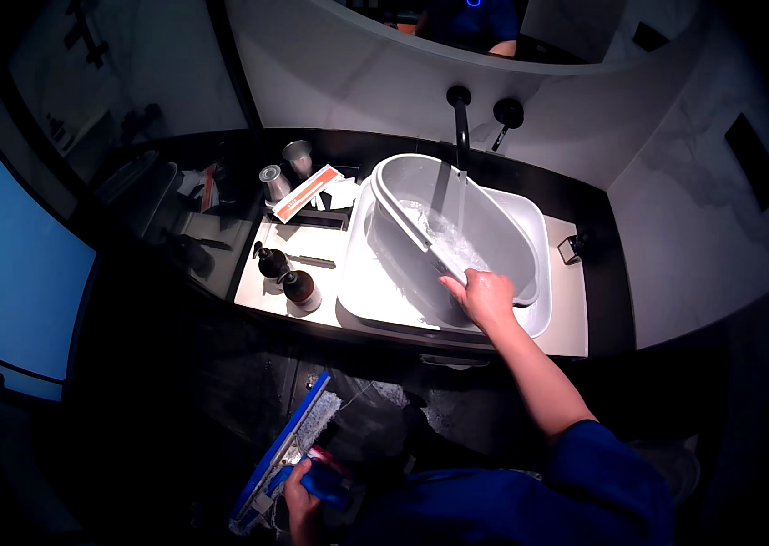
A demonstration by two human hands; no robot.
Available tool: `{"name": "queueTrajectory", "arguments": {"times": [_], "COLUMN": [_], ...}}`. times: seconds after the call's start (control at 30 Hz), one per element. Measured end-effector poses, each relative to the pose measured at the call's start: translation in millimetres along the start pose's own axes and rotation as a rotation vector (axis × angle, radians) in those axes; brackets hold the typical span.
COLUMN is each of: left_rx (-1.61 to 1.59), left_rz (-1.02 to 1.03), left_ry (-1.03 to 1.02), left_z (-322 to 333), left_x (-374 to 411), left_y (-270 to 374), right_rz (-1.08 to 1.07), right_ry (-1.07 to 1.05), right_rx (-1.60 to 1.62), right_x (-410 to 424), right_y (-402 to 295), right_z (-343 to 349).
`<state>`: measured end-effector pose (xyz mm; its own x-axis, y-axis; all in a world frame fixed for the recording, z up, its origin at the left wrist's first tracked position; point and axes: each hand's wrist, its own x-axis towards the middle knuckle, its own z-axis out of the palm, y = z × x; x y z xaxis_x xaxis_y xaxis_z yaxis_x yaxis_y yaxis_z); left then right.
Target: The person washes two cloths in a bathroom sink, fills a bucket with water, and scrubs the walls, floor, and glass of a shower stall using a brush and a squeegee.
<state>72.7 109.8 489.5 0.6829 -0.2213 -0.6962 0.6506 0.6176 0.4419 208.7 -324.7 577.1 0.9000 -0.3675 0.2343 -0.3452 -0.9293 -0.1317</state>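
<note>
A grey plastic bucket point(384, 235) sits tilted in the white washbasin point(541, 273), with stirred-up water point(449, 239) inside it. Above its mouth hangs the black wall spout point(461, 133), and water appears to run from it. My right hand point(487, 297) is closed around the bucket's handle point(449, 263) on the near side. Low in the view, away from the counter, my left hand point(299, 488) grips a window squeegee point(282, 447) with a blue edge and a fluffy washer sleeve point(319, 416). Something red shows beside its blue handle; shadow hides the details.
Two dark pump bottles point(301, 290) stand left of the basin. Behind them are cups point(275, 183) and an orange-and-white packet point(307, 193) by a black tray point(316, 220). A small black item point(574, 247) lies right of the basin. A lever handle point(507, 112) and mirror point(548, 51) are on the wall.
</note>
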Motion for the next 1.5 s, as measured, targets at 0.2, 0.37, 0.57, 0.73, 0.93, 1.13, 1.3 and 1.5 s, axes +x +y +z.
{"name": "queueTrajectory", "arguments": {"times": [0.2, 0.37, 0.57, 0.73, 0.93, 1.13, 1.3, 1.5], "left_rx": [-0.008, -0.017, 0.032, 0.084, 0.08, 0.047, 0.035, 0.033], "left_rz": [-0.009, 0.025, 0.049, 0.051, 0.031, 0.008, 0.011, -0.005], "left_ry": [0.009, 0.076, 0.104, 0.114, 0.089, 0.103, 0.126, 0.096], "left_z": [-9, -22, -27, -24, -23, -24, -24, -25], "left_x": [1, -1, -5, -13, -17, -17, -19, -20], "left_y": [4, 8, 12, 13, 12, 9, 5, 0], "right_rz": [0.122, 0.141, 0.116, 0.104, 0.078, 0.06, 0.049, 0.045], "right_ry": [-0.175, -0.249, -0.217, -0.215, -0.24, -0.213, -0.201, -0.225], "right_rx": [0.006, 0.036, 0.066, 0.084, 0.076, 0.087, 0.084, 0.074], "right_x": [19, 31, 22, 15, 8, 3, 2, -1], "right_y": [-43, -71, -75, -74, -74, -69, -67, -65], "right_z": [-8, -12, 13, 20, 16, 23, 23, 19]}}
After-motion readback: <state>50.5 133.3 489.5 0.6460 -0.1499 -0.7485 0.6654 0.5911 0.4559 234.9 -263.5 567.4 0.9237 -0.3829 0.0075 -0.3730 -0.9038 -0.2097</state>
